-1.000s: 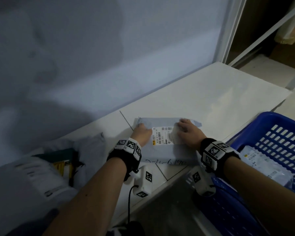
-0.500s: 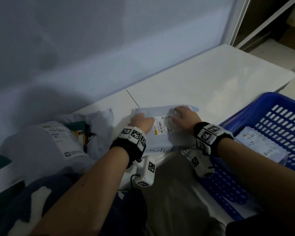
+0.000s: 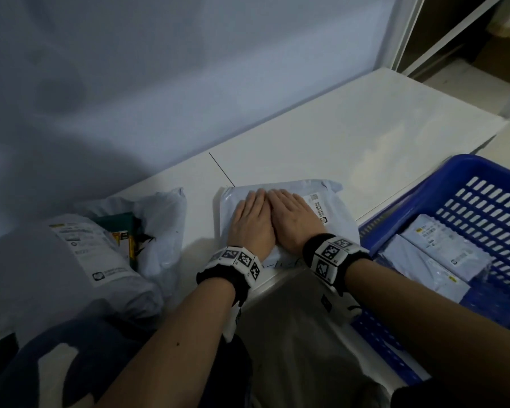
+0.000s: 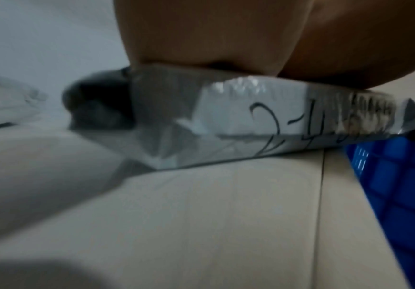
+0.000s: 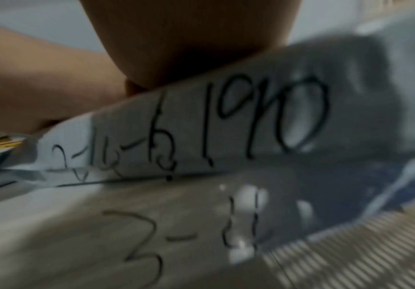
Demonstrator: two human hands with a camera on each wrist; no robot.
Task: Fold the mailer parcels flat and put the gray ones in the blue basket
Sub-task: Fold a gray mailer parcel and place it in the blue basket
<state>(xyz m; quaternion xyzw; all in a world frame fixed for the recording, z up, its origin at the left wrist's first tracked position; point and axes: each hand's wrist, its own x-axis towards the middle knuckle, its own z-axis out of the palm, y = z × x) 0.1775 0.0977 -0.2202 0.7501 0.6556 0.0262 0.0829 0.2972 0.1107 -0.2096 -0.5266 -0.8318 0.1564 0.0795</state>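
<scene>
- At the far left we see a heap of unfolded mailers (image 3: 100, 260) on the white table (image 3: 336, 142), one gaping over a dark green box; we judge these are waiting their turn.
- Right of them, our left hand (image 3: 252, 222) lies palm down with straight fingers on the gray mailer (image 3: 330, 228) near the table's near edge. It presses and grips nothing; we judge this is to squeeze the fold flat.
- Just beside it and touching it, our right hand (image 3: 292, 220) is flat and open on the same gray mailer in the same way. The wrist views show the heels of both hands bearing on the folded edge with its handwritten number (image 5: 226, 125).
- Further right, the blue basket (image 3: 424, 198) stands just beside the pressed mailer, close enough, we think, for a short transfer.
- Inside it already lie folded gray parcels (image 3: 442, 248), so we judge the task partly done.
</scene>
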